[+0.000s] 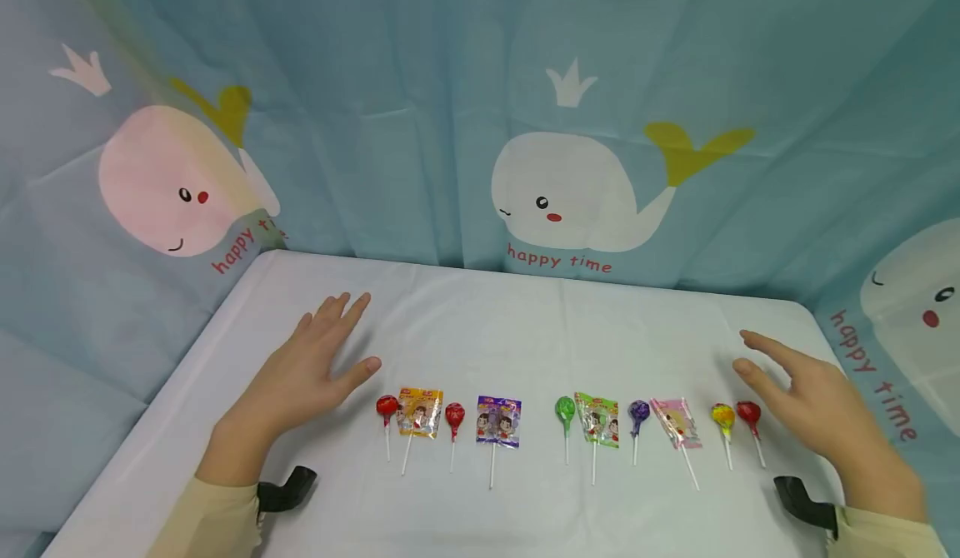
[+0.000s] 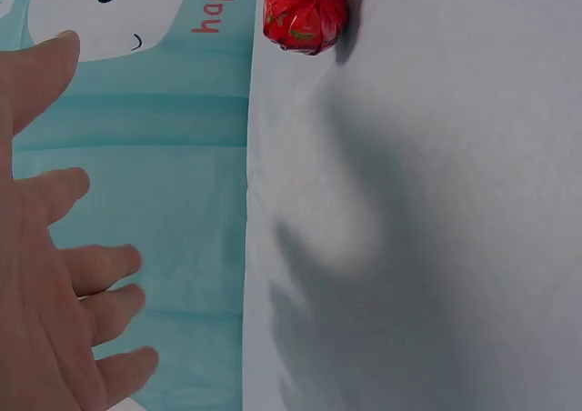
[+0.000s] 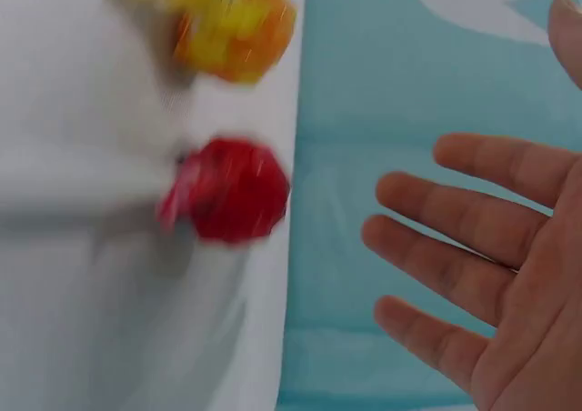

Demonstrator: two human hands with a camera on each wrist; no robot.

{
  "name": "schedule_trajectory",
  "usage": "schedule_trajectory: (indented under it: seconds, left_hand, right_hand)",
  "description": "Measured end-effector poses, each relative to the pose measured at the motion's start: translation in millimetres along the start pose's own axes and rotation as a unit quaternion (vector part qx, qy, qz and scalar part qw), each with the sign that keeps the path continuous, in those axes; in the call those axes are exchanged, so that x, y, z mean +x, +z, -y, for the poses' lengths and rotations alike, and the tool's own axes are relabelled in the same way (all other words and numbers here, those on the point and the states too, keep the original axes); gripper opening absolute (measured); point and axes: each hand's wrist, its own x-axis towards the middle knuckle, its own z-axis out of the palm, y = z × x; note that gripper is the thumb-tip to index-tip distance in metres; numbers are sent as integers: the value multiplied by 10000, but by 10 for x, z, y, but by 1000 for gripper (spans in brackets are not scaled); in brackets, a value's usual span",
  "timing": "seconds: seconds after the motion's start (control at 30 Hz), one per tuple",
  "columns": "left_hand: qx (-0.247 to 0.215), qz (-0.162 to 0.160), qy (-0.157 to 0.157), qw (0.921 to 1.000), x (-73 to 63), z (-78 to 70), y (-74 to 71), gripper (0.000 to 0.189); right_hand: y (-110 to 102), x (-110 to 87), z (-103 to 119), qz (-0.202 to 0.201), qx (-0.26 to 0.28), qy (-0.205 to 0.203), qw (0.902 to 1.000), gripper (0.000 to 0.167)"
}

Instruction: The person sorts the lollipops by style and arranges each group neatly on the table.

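Several wrapped lollipops lie in a row across the white table, sticks toward me. My left hand (image 1: 311,375) hovers at the row's left end with fingers spread, holding nothing; nearest to it is a red lollipop (image 1: 387,406), also at the top of the left wrist view (image 2: 307,13). Beside that lie an orange-packet lollipop (image 1: 420,413), another red lollipop (image 1: 454,416) and a purple-packet one (image 1: 498,421). At the right end my right hand (image 1: 821,404) hovers, fingers extended and holding nothing, close to a red lollipop (image 3: 238,191) and a yellow lollipop (image 3: 238,29).
Right of a gap in the row lie a green lollipop (image 1: 566,411), a green-packet one (image 1: 597,419), a purple lollipop (image 1: 639,412) and a pink-packet one (image 1: 677,422). A blue whale-print curtain (image 1: 420,125) hangs behind the white table (image 1: 525,325). Black wrist mounts (image 1: 288,490) show at both cuffs.
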Motion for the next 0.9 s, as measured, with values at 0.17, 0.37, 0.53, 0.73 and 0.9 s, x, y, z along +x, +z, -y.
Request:
schedule_trajectory:
  seconds: [0.17,0.37,0.53,0.73,0.9]
  left_hand:
    - [-144,62,-177,9997,-33,-48,27,84]
    - [-903,9,-186,9957,-74,-42,66,65]
    - [-1880,86,294,9817,-51,-39,134,61]
    - [-2283,280,854,9694,-56,-38,280,65]
    - [-2416,498,1001,9639,-70,-55,428,70]
  right_hand:
    - [9,16,181,-124,619,-197,9978,56]
    - [42,62,464,-305,1457,-540,9874,41]
    - [132,185,715,-25,1777,-850,9804,39]
    - [328,329,1064,394,2019,-1281,9702,42]
    - [486,395,1376,672,2299,-1649,9568,41]
